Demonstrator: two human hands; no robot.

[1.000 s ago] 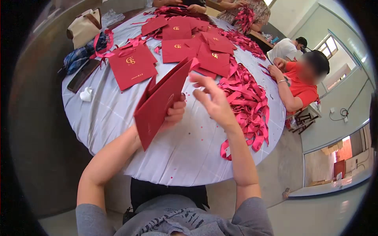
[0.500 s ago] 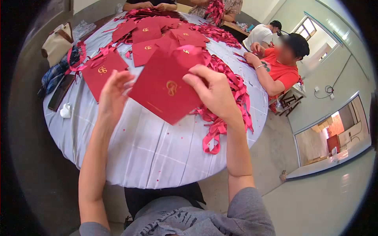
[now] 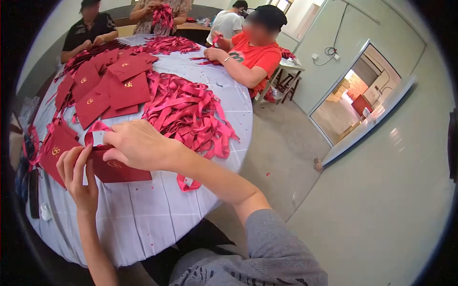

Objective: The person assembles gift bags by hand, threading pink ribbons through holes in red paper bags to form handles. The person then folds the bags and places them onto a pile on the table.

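A flat dark red paper bag (image 3: 125, 173) with a gold emblem is held tilted above the near left of the table. My right hand (image 3: 143, 147) is closed at its upper edge, thumb on the near side, and covers part of the emblem. A loop of pink ribbon (image 3: 98, 126) rises at the bag's top left corner. My left hand (image 3: 79, 175) pinches that ribbon between thumb and finger, its other fingers bent. Where the ribbon ends behind my right hand is hidden. Another red bag (image 3: 55, 151) with gold emblem lies just beyond my left hand.
Piled red bags (image 3: 88, 108) cover the table's left half, beside a heap of pink ribbons (image 3: 191, 112). A single ribbon loop (image 3: 188, 183) lies near the edge of the white tablecloth (image 3: 157, 221). A person in red (image 3: 260, 57) works across on the right; others are farther back.
The view has swung right. The bag has turned from flat-facing to steeply tilted, and my hands have come together at its top edge. My left hand now pinches the ribbon.
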